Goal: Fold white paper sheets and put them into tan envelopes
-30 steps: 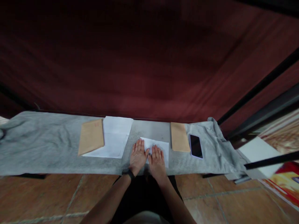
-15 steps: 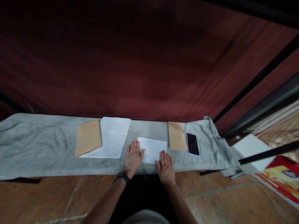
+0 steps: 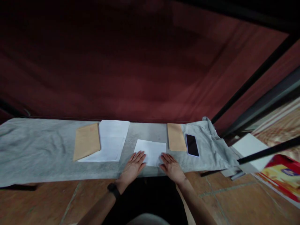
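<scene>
The white paper (image 3: 153,150) lies flat in front of me, near the front edge of the table (image 3: 35,153). The fingers of my left hand (image 3: 131,167) are spread loosely over its lower left corner; those of my right hand (image 3: 172,168) reach its right edge, extended, gripping nothing. Whether they press, I cannot tell. The top edge shows a small step, so uneven pressure could crease the layers askew. The grey cloth (image 3: 53,170) beneath looks soft; if I push hard, it could bunch and take the paper with it, and a pull towards me could drag the paper over the edge. A wide swing to the right could knock the brown envelope (image 3: 176,137) or the phone (image 3: 192,145) beside it. On my left, a larger envelope (image 3: 87,141) overlaps loose sheets (image 3: 112,137), which a draught could scatter. I can read nothing on these. Farther right, a red and yellow package (image 3: 283,176) carries a blue label, its lettering too blurred to read.
</scene>
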